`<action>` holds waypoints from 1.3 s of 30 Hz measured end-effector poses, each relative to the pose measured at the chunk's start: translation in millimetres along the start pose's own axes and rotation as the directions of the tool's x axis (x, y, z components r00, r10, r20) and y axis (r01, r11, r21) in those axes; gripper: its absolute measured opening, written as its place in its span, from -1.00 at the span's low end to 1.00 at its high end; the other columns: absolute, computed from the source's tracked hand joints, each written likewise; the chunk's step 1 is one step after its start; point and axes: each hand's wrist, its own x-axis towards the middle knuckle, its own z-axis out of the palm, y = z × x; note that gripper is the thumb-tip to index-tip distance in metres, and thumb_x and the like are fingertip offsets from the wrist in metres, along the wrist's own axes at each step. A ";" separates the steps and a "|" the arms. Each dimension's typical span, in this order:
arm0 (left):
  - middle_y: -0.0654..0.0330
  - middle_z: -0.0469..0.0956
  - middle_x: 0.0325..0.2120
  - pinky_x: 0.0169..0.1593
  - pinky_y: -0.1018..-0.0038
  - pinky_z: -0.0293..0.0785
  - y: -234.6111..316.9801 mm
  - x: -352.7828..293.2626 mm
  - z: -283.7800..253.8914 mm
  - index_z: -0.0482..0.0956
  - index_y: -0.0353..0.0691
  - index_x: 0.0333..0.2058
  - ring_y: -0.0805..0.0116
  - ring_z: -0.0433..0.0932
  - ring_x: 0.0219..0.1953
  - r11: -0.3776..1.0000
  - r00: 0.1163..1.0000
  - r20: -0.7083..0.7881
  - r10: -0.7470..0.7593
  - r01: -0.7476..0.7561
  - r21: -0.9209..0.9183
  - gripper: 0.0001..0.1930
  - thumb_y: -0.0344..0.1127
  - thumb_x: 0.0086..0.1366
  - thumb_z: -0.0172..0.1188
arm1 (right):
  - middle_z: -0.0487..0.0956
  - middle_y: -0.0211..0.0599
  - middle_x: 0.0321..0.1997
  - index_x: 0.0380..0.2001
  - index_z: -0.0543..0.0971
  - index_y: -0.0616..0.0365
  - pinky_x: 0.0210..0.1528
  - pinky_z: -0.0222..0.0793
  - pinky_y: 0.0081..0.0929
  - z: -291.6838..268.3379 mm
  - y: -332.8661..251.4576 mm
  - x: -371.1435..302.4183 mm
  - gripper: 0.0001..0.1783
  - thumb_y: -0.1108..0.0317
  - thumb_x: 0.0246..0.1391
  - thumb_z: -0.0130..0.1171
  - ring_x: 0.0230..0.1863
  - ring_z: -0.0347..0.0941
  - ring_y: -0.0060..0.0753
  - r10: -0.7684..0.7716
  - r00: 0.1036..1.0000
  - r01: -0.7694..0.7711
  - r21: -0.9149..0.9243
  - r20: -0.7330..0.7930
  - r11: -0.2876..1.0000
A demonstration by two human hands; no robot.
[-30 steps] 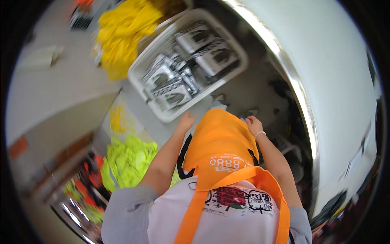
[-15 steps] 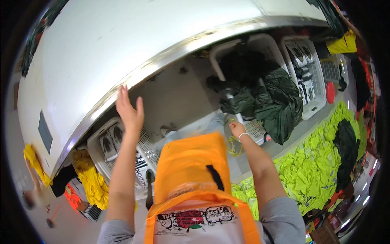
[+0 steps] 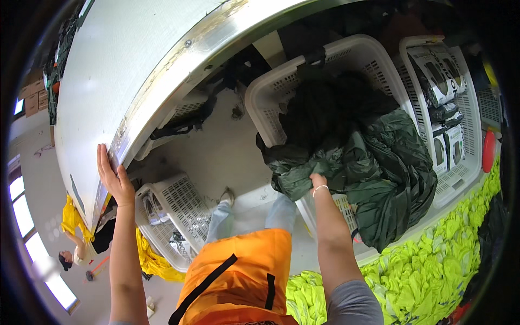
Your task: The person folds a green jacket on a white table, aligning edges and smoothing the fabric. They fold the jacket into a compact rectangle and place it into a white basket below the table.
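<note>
A heap of thin, shiny dark green cloth [image 3: 374,157] spills over the front of a large white plastic basket [image 3: 260,103]. My right hand [image 3: 318,183] is closed on a fold of this cloth at the heap's near left side. Black material [image 3: 330,103] fills the inside of the basket behind it. My left hand [image 3: 115,181] lies against the edge of the white table [image 3: 135,65], its fingers stretched out and holding nothing.
Another white basket [image 3: 471,103] with packaged goods stands at the right, beside a red round object [image 3: 489,151]. Neon yellow-green garments [image 3: 422,260] are piled at lower right. A smaller basket [image 3: 184,200] stands near my legs. A person [image 3: 81,252] is at far left.
My right hand, earlier beside the basket, has moved onto the dark green cloth and taken hold of it. The view has shifted, and the baskets appear larger.
</note>
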 end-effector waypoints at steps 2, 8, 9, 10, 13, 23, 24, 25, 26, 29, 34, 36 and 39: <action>-0.05 -0.01 0.30 0.32 0.19 -0.11 22.4 -30.4 -18.0 0.05 -0.25 0.27 -0.01 -0.02 0.33 0.982 0.985 -0.095 -0.142 0.153 0.109 -0.40 -0.11 0.35 -0.10 | 0.54 -0.10 -0.16 -0.16 0.54 0.23 0.00 0.37 -0.12 14.2 -42.8 -54.9 -0.59 0.40 -0.16 -0.02 -0.14 0.44 -0.08 0.300 0.885 -0.355 0.100 0.357 0.929; -0.05 0.28 0.15 0.23 0.26 0.17 233.6 -131.9 2.5 0.33 -0.19 0.13 0.03 0.24 0.20 0.670 0.569 0.821 -0.047 0.628 -0.396 -0.46 -0.15 0.19 0.18 | 0.48 -0.19 0.08 0.07 0.42 0.19 0.19 0.25 -0.05 -155.2 -144.7 -266.4 -0.59 0.28 0.19 -0.06 0.12 0.36 -0.17 -0.122 0.667 -0.303 0.417 0.735 0.857; -0.04 0.24 0.18 0.24 0.21 0.14 253.2 -162.4 28.2 0.22 -0.16 0.21 0.03 0.22 0.22 0.558 0.476 0.879 -0.028 0.737 -0.382 -0.31 0.19 0.25 -0.03 | 0.48 -0.19 0.07 0.09 0.38 0.21 0.17 0.27 -0.02 -199.3 -151.4 -298.4 -0.58 0.28 0.20 -0.06 0.08 0.39 -0.17 -0.207 0.704 -0.192 0.462 0.679 0.866; -0.02 0.28 0.16 0.22 0.23 0.18 286.7 -149.1 24.5 0.24 -0.18 0.20 0.06 0.27 0.18 0.018 0.091 0.989 -0.116 0.996 -0.090 -0.32 0.20 0.28 -0.09 | 0.40 -0.11 0.15 0.09 0.39 0.23 0.20 0.20 -0.01 -233.5 -168.0 -344.3 -0.54 0.24 0.16 -0.04 0.13 0.33 0.00 -0.314 0.692 -0.035 0.466 0.649 0.884; 0.06 0.22 0.21 0.23 0.15 0.15 333.3 -112.1 33.1 0.17 -0.21 0.24 0.09 0.21 0.23 -0.732 -0.006 0.851 0.526 0.506 0.456 0.05 0.59 0.01 -0.20 | 0.48 -0.07 0.00 -0.02 0.45 0.28 0.11 0.28 -0.19 -296.1 -205.2 -489.7 -0.57 0.32 0.03 0.06 0.02 0.42 -0.05 -0.531 0.434 0.480 0.312 0.727 0.820; 0.09 0.56 -0.17 -0.10 0.29 0.50 263.4 22.5 -98.0 0.41 -0.25 0.00 0.11 0.58 -0.20 -0.018 0.796 0.368 0.481 0.428 -0.903 -0.59 -0.47 0.12 0.13 | 0.57 0.04 -0.31 -0.41 0.55 0.33 -0.27 0.43 -0.17 -250.3 -127.4 -634.5 -0.75 0.30 0.05 0.11 -0.36 0.48 0.12 -0.187 0.467 0.855 -0.495 0.865 -0.154; 0.10 0.56 -0.22 -0.17 0.27 0.50 252.3 13.5 -113.8 0.42 -0.26 -0.06 0.08 0.57 -0.24 0.186 0.816 0.260 0.516 0.189 -0.964 -0.61 -0.46 0.07 0.13 | 0.56 -0.01 -0.39 -0.42 0.55 0.32 -0.33 0.43 -0.21 -245.1 -160.8 -648.5 -0.76 0.31 0.06 0.09 -0.41 0.49 0.03 -0.308 0.283 0.897 -0.364 0.908 -0.250; 0.10 0.56 -0.28 -0.24 0.24 0.51 243.0 1.8 -133.5 0.43 -0.26 -0.12 0.05 0.57 -0.28 0.356 0.800 0.163 0.578 -0.067 -0.932 -0.64 -0.45 0.02 0.14 | 0.56 -0.02 -0.41 -0.37 0.55 0.33 -0.37 0.42 -0.28 -226.0 -182.8 -668.9 -0.78 0.33 0.06 0.11 -0.44 0.49 -0.01 -0.420 0.235 0.922 -0.337 0.876 -0.188; 0.05 0.53 -0.30 -0.23 0.25 0.50 232.4 -16.7 -157.6 0.42 -0.24 -0.12 0.02 0.55 -0.27 0.459 0.766 0.247 0.593 -0.070 -0.886 -0.59 -0.47 -0.04 0.14 | 0.56 -0.03 -0.43 -0.33 0.55 0.34 -0.41 0.41 -0.35 -202.3 -206.7 -686.3 -0.78 0.36 0.07 0.12 -0.47 0.49 -0.05 -0.507 0.165 0.952 -0.271 0.846 -0.143; 0.12 0.46 -0.49 -0.38 0.30 0.48 231.5 -76.4 -222.4 0.39 -0.25 -0.20 0.13 0.54 -0.41 0.555 0.749 0.210 0.628 -0.243 -0.795 -0.66 -0.44 -0.04 0.10 | 0.56 0.07 -0.24 -0.07 0.48 0.38 -0.14 0.43 -0.35 -138.4 -233.0 -707.4 -0.37 -0.02 0.02 0.18 -0.23 0.53 -0.06 -0.582 0.177 0.869 -0.404 0.794 -0.286; 0.05 0.44 -0.45 -0.36 0.34 0.47 233.8 -131.2 -243.8 0.32 -0.35 -0.18 0.14 0.52 -0.37 0.562 0.782 0.276 0.558 -0.112 -0.820 -0.59 -0.36 -0.02 0.21 | 0.17 0.35 0.24 0.33 -0.25 0.25 0.24 0.18 -0.29 -46.2 -188.3 -577.8 0.43 -0.17 -0.42 0.42 0.25 0.19 0.14 -0.206 0.770 0.431 -0.731 0.604 -0.529; -0.07 0.46 -0.38 -0.31 0.31 0.48 214.2 -136.7 -253.4 0.28 -0.41 -0.17 0.04 0.52 -0.31 0.491 0.775 0.378 0.507 0.101 -0.865 -0.58 -0.31 0.05 0.19 | 0.50 0.16 -0.07 0.08 0.33 0.30 0.08 0.33 -0.37 -5.9 -169.3 -547.0 -0.15 0.09 -0.29 0.37 0.01 0.44 -0.02 -0.093 0.647 0.546 -0.546 0.756 -0.635; -0.21 0.45 -0.24 -0.09 0.21 0.43 176.5 -139.6 -270.3 0.18 -0.45 0.06 -0.10 0.48 -0.19 0.155 0.753 0.346 0.560 0.315 -0.936 -0.44 -0.35 0.09 0.08 | 0.62 -0.15 -0.31 -0.27 0.58 0.32 -0.11 0.38 -0.45 22.0 -179.8 -573.9 -0.73 0.39 -0.06 0.18 -0.26 0.53 -0.32 -0.004 0.361 0.851 -0.332 0.932 -0.406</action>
